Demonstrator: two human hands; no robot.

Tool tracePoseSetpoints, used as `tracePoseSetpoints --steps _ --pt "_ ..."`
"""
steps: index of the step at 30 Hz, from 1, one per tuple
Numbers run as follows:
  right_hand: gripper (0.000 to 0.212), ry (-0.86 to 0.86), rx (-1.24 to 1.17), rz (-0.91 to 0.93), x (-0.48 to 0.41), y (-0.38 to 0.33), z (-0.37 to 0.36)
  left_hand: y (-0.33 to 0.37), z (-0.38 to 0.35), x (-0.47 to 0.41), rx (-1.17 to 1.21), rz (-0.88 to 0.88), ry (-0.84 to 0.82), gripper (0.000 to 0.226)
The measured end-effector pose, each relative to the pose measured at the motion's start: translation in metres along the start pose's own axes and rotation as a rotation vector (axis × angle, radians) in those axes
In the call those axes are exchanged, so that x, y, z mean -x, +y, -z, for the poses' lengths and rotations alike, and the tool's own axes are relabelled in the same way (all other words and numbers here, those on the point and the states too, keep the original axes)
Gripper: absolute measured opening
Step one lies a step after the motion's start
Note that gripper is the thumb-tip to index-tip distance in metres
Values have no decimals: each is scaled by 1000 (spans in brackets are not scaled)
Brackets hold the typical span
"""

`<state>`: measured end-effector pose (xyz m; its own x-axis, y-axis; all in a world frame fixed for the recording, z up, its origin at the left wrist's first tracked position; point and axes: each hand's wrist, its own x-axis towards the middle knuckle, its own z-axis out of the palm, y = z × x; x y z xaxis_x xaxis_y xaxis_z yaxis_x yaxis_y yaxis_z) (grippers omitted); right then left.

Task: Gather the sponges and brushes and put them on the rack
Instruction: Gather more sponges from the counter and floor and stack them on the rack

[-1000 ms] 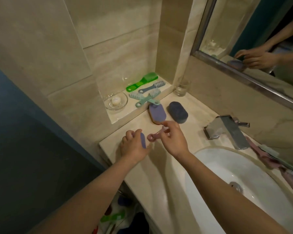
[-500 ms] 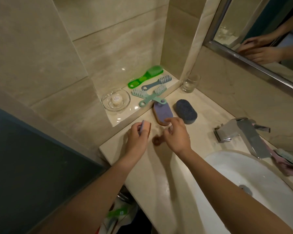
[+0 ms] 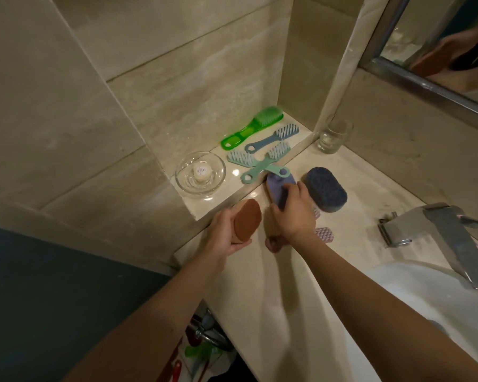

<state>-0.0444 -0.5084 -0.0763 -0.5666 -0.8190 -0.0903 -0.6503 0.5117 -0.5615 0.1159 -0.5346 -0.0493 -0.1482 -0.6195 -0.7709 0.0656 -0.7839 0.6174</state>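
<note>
Head view looks down on two sponges in hand. The left hand (image 3: pixel 226 237) holds a brown-faced sponge (image 3: pixel 247 221) on edge above the near corner of the counter (image 3: pixel 273 299), fingers wrapped round its back and thumb under its lower rim. Just to the right, the right hand (image 3: pixel 293 213) grips a purple sponge (image 3: pixel 279 187), fingers curled over its far side and thumb on the near side. The sponge's far end lies against the step of the raised ledge (image 3: pixel 218 201).

A pink brush (image 3: pixel 324 234) lies on the counter under the right wrist, its bristled head showing on one side and a rounded end on the other. Whether the hand touches it cannot be told. A dark blue sponge (image 3: pixel 326 193) sits on the counter just right of the right hand.

On the ledge lie a green brush (image 3: pixel 253 126) nearest the wall, a blue-grey brush (image 3: pixel 273 136) beside it, and two teal brushes (image 3: pixel 264 164) crossed over each other at the ledge's front edge, one handle end touching the purple sponge. Left of them stands a glass dish (image 3: pixel 182 186) with a small round white piece in it.

A drinking glass (image 3: pixel 333 135) stands in the corner beyond the dark blue sponge. A metal tap (image 3: pixel 447 232) and white basin (image 3: pixel 425 299) are to the right, with a mirror (image 3: pixel 439 37) above.
</note>
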Motion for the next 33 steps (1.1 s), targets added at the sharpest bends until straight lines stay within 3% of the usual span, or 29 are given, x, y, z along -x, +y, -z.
tracePoseSetpoints --steps 6,10,13,15,21,29,33 --pt "39 104 51 46 9 4 8 -1 -5 8 -42 -86 16 40" --pt "37 114 -35 -27 25 7 27 -4 -15 23 -79 -171 46 41" --pt "27 128 -275 -134 39 11 48 -6 -29 37 -51 -215 58 23" --pt "26 150 -456 -190 50 15 63 -10 -42 47 -51 -247 52 22" --pt "43 247 -832 -310 89 33 121 -25 -93 97 -2 -303 -84 14" --pt "36 353 -757 -217 158 77 213 -65 -173 181 -75 -460 -263 14" --pt "35 431 -714 -166 204 99 252 -98 -205 230 -156 -637 -366 15"
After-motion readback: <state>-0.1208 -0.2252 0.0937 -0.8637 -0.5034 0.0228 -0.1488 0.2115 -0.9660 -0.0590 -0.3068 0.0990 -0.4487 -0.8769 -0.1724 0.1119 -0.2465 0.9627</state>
